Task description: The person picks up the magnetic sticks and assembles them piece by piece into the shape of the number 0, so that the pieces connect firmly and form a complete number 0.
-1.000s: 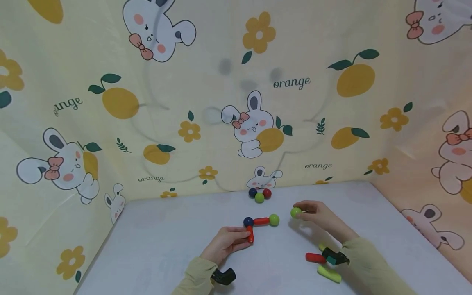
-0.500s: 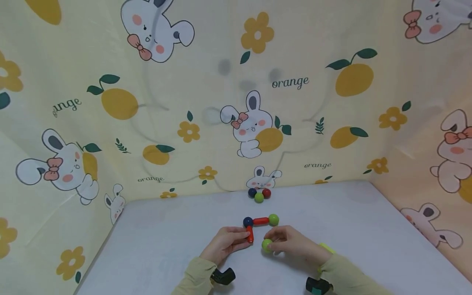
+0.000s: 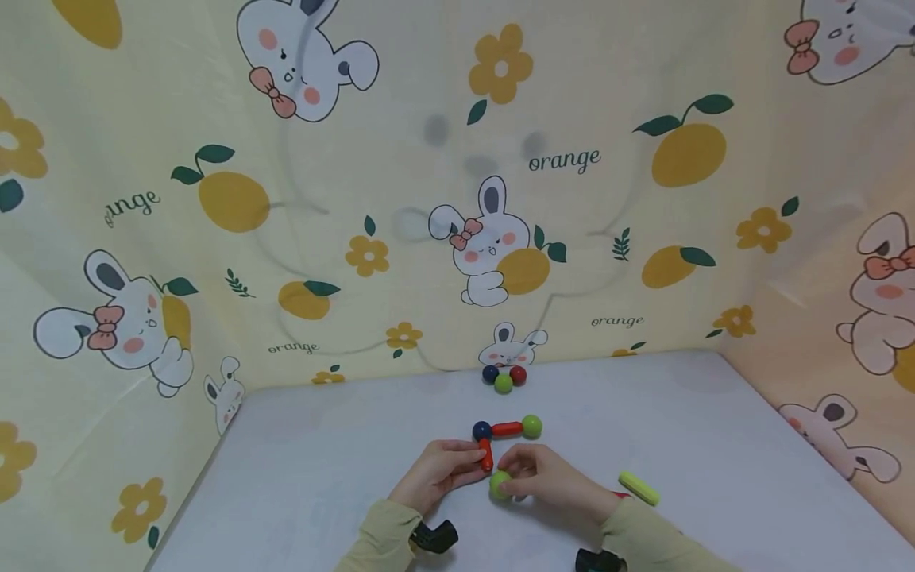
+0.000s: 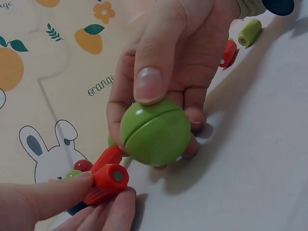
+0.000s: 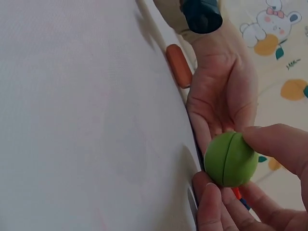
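Note:
In the head view my left hand [image 3: 441, 470] pinches a short red rod [image 3: 487, 455] between thumb and fingers. That rod's far end meets a dark blue ball [image 3: 482, 430]. From the blue ball a second red rod [image 3: 507, 429] runs right to a light green ball [image 3: 532, 427]. My right hand [image 3: 554, 478] pinches another green ball [image 4: 156, 132], grooved around its middle, beside the held rod's near end. The left wrist view shows a small round grey disc in that rod's end face, with a narrow gap to the green ball.
Dark blue, green and red balls [image 3: 518, 375] sit clustered at the back of the white table [image 3: 322, 445]. A light green rod [image 3: 638, 488] lies right of my right forearm, and a red rod [image 3: 622, 495] shows partly behind it. Patterned cloth [image 3: 400, 199] stands behind the table.
My right hand has brought the green ball left and toward me, from beyond the joined pieces to the held rod's near end. My left hand and the joined pieces stay put.

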A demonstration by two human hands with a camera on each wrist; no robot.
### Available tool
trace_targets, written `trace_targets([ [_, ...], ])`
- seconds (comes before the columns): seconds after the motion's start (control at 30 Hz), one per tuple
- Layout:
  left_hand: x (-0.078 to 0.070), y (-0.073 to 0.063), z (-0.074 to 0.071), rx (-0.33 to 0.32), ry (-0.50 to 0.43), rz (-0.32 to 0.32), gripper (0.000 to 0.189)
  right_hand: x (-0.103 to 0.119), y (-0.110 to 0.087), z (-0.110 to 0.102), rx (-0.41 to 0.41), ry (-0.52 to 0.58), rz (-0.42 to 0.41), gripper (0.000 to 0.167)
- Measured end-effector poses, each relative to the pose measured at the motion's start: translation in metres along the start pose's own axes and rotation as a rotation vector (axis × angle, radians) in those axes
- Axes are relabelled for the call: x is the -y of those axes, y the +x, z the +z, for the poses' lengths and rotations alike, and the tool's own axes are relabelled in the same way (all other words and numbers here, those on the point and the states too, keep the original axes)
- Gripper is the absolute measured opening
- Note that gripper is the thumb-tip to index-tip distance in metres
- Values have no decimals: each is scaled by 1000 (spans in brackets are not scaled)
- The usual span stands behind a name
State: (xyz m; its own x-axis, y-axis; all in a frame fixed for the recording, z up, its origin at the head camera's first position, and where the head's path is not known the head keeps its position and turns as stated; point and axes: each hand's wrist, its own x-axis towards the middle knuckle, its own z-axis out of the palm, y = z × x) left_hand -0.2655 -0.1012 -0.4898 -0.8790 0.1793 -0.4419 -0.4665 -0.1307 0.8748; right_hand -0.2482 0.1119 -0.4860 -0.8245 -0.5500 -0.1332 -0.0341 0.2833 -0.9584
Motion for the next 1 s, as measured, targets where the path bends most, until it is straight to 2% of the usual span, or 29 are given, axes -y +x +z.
trace_targets([
  [0.43,1,0,0,-2,36,11,33,6,6,9,-71,39,52,46],
  [0.8,0,0,1,-10,52,5,30,9,7,10,-80,53,43,44],
  [0.9,-2,-3,0,0,94,1,31,9,7,10,-76,58,49,44],
  [1.0,-8,-8,-1,44,179,2,34,9,7,10,-74,59,63,45],
])
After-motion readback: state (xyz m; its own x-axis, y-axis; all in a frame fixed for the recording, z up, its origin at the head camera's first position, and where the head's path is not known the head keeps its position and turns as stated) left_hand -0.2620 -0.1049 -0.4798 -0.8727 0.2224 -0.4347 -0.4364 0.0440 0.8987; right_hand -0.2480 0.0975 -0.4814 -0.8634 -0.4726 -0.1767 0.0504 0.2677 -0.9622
